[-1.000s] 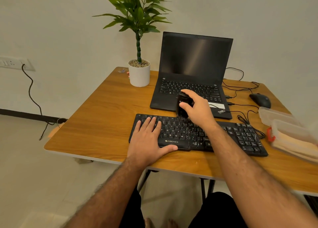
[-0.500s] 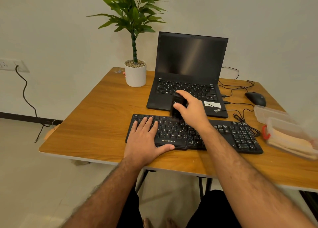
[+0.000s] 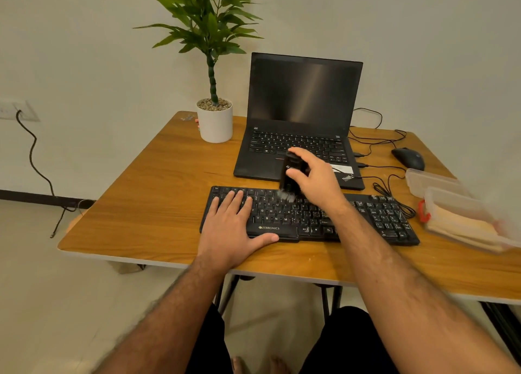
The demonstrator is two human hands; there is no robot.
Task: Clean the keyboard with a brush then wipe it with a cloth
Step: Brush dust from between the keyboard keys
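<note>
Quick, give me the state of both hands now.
Left hand: open, flat on the keyboard.
Right hand: closed around the brush, bristles on the keys.

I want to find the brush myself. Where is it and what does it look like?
Look at the wooden table, then the black keyboard at its front edge. Over the keyboard's top rows, the right hand grips the brush: a black upright block with pale bristles touching the keys.

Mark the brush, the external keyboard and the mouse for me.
brush point(image 3: 291, 176), head view, on its black handle above the bristles.
external keyboard point(image 3: 389, 218), head view, on the right-hand key block.
mouse point(image 3: 408, 158), head view, on the top of its shell.
</note>
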